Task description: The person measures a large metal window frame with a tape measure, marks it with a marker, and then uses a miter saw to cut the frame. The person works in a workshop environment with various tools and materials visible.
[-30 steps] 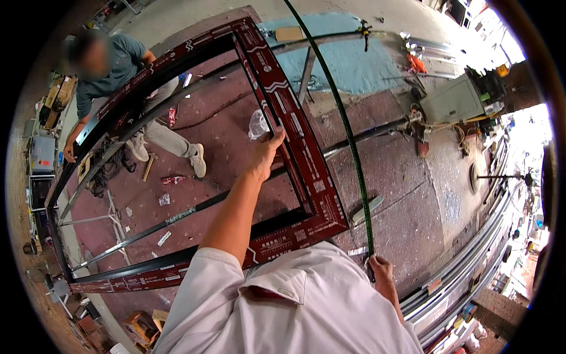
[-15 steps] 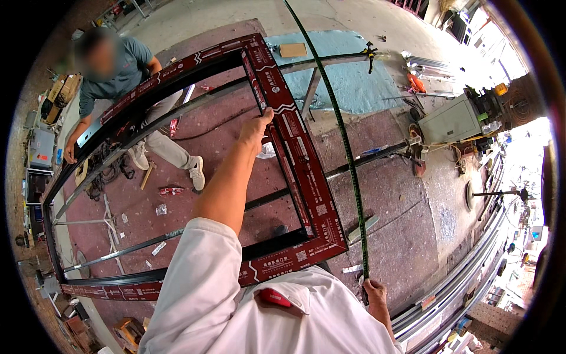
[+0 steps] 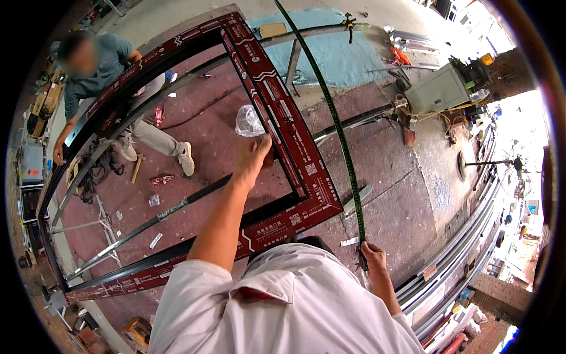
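Observation:
A large window frame (image 3: pixel 298 141), black with dark red printed protective film, spans the left and middle of the view. My left hand (image 3: pixel 255 158) is closed beside the inner edge of its right-hand bar. A small dark red patch shows by the fingers, and I cannot make out what they hold. Low on the right, my right hand (image 3: pixel 375 259) grips the lower end of a tape measure (image 3: pixel 333 112). Its long dark green blade rises past the frame and leaves the view at the top. Across the frame, a co-worker (image 3: pixel 100 74) bends with one hand at the far left side.
Metal support bars (image 3: pixel 147 224) run under the frame. A clear plastic bag (image 3: pixel 249 121) and a hammer (image 3: pixel 137 168) lie on the reddish floor. At the right stand a grey metal box (image 3: pixel 439 88) and long stacked profiles (image 3: pixel 448 259). Blue sheeting (image 3: pixel 348 59) covers floor at the back.
My left hand has come off the top of the right-hand bar and moved lower, nearer me. My right hand still grips the tape measure. The whole view has shifted slightly.

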`<action>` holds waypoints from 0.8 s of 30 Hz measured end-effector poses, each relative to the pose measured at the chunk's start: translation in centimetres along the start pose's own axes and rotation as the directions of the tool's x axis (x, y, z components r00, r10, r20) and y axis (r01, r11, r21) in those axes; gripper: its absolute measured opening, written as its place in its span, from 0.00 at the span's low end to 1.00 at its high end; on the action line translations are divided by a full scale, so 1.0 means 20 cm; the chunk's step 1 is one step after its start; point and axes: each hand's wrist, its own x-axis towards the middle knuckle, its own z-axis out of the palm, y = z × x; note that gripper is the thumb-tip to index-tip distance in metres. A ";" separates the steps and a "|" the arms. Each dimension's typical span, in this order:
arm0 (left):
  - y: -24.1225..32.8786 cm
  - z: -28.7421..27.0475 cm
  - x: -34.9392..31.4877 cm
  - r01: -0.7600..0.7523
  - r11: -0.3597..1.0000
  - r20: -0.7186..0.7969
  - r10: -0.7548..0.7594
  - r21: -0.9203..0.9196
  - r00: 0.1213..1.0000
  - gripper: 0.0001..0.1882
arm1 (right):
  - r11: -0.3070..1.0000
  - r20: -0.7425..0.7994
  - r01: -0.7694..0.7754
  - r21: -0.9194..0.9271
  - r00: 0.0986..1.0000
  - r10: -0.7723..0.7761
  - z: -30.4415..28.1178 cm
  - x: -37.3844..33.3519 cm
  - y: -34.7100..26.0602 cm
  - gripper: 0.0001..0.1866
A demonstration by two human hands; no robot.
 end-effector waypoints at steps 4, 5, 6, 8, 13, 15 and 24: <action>-0.16 -0.06 -0.30 -0.117 0.990 0.007 0.117 0.075 0.993 0.26 | 0.998 0.027 0.057 -0.040 0.998 -0.056 -0.07 0.06 0.03 0.16; -0.20 -0.08 -0.39 -0.164 0.984 -0.003 0.165 0.065 0.986 0.25 | 0.997 0.035 0.073 -0.039 0.997 -0.071 -0.09 0.07 0.04 0.16; -0.23 -0.12 -0.48 -0.213 0.975 -0.017 0.215 0.062 0.976 0.23 | 0.995 0.051 0.089 -0.034 0.995 -0.087 -0.08 0.06 0.03 0.16; -0.34 -0.15 -0.65 -0.305 0.948 -0.071 0.311 0.087 0.948 0.22 | 0.994 0.053 0.106 -0.036 0.993 -0.104 -0.16 0.04 0.05 0.16; -0.35 -0.09 -1.06 -0.359 0.912 -0.288 0.404 0.198 0.868 0.22 | 0.971 0.115 0.177 0.161 0.974 -0.196 -0.19 0.06 0.07 0.15; -0.49 -0.06 -1.15 -0.411 0.897 -0.241 0.440 0.162 0.865 0.21 | 0.980 0.116 0.181 0.085 0.975 -0.190 -0.24 0.08 0.10 0.15; -0.94 0.13 -1.51 -0.242 0.950 -0.032 0.253 0.198 0.967 0.22 | 0.971 0.153 0.216 -0.104 0.968 -0.199 -0.27 0.00 0.27 0.17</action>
